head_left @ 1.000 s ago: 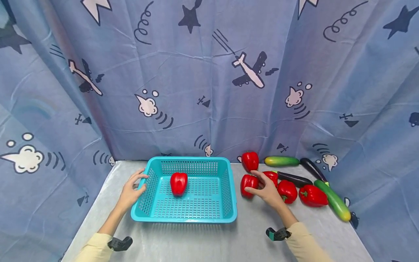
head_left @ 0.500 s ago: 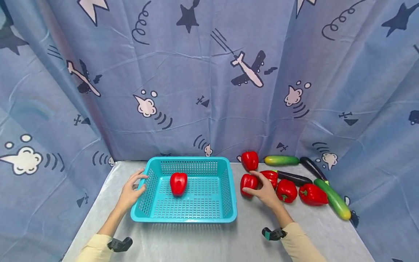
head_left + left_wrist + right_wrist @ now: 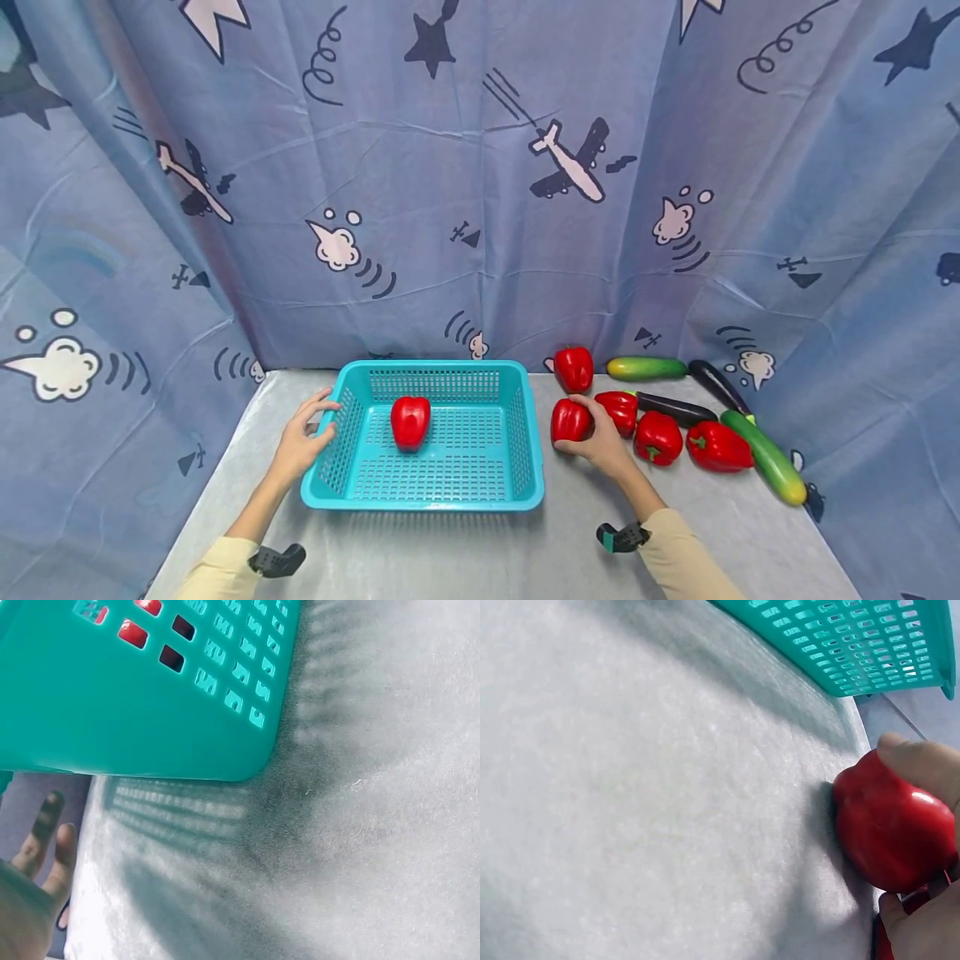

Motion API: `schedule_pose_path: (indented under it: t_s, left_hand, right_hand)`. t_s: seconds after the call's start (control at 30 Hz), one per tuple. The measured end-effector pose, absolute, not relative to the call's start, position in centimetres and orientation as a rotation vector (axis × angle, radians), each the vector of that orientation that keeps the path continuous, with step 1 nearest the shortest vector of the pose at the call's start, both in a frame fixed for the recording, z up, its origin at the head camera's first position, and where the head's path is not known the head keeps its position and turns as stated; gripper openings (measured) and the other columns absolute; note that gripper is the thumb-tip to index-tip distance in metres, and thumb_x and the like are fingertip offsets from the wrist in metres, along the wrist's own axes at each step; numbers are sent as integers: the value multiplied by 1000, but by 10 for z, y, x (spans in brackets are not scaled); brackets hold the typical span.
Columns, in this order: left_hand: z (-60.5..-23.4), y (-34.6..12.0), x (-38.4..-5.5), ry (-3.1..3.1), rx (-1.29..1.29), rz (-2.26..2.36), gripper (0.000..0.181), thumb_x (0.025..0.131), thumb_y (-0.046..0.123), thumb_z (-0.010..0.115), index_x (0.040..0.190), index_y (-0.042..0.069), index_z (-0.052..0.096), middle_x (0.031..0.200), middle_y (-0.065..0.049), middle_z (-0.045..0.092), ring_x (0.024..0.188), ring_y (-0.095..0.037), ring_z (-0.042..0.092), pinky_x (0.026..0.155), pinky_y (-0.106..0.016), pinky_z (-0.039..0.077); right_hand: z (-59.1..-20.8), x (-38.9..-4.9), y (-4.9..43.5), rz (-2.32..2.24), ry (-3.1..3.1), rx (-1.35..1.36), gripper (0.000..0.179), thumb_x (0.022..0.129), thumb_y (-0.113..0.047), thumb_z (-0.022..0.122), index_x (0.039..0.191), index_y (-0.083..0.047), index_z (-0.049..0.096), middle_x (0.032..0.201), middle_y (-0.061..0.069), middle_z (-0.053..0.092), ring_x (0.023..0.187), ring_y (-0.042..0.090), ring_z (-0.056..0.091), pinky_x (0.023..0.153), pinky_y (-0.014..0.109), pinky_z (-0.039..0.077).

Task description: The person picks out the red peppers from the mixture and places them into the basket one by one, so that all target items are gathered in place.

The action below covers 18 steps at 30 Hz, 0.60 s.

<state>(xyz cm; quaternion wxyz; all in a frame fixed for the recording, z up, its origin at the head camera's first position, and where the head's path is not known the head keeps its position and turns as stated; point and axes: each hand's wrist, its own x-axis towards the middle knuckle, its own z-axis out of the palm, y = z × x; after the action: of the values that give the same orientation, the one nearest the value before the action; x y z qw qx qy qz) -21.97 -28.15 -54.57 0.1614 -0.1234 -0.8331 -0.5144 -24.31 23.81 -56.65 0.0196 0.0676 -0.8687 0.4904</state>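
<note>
My right hand (image 3: pixel 606 442) grips a red bell pepper (image 3: pixel 570 421) just right of the basket, fingers over its far side and thumb at its near side. In the right wrist view the same bell pepper (image 3: pixel 896 825) sits on the table between finger and thumb. At the left end of the turquoise plastic basket (image 3: pixel 420 504), my left hand (image 3: pixel 298 437) has its fingers spread and loosely bent, fingertips right at the rim. The left wrist view shows those fingers (image 3: pixel 58 862) beside the basket wall. Another red bell pepper (image 3: pixel 410 423) lies inside the basket.
Behind the gripped pepper is another bell pepper (image 3: pixel 574 370). To the right lie several more bell peppers (image 3: pixel 658 438), two eggplants (image 3: pixel 675 408) and two green cucumber-like vegetables (image 3: pixel 647 368) with yellow ends. A patterned blue curtain (image 3: pixel 420 283) hangs behind the grey table (image 3: pixel 450 558).
My right hand has moved slightly left, and its thumb and fingers have closed round the bell pepper. The left hand and the basket have stayed in place.
</note>
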Motion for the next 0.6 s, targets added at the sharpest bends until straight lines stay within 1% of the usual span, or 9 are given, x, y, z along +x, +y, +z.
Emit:
schedule_pose_path:
  t_s: [0.2,0.4,0.6]
  left_hand:
    - [-546,-282,-219,-2407,-326,-1463,32,91,-10,65,122,-2,66,151,-24,42,135,-43,42,86,-17,46]
    - [-544,-281,-218,-2421,-309,-1463,32,92,-11,64,122,-3,66,152,-25,41,136,-43,42,86,-15,45]
    - [-544,-280,-216,-2421,-307,-1478,32,92,-11,64,123,-3,65,152,-25,41,132,-43,46,88,-20,48]
  right_hand:
    - [-566,-244,237,1437,-2734,206,89,75,-6,89,150,-9,41,148,24,40,134,46,35,96,64,46]
    - [-566,-244,236,1391,-2735,199,87,75,-8,90,149,-9,43,147,24,43,133,46,37,95,64,47]
    - [-566,-241,238,1455,-2683,175,83,76,-9,90,147,-8,46,147,22,44,133,44,39,97,63,46]
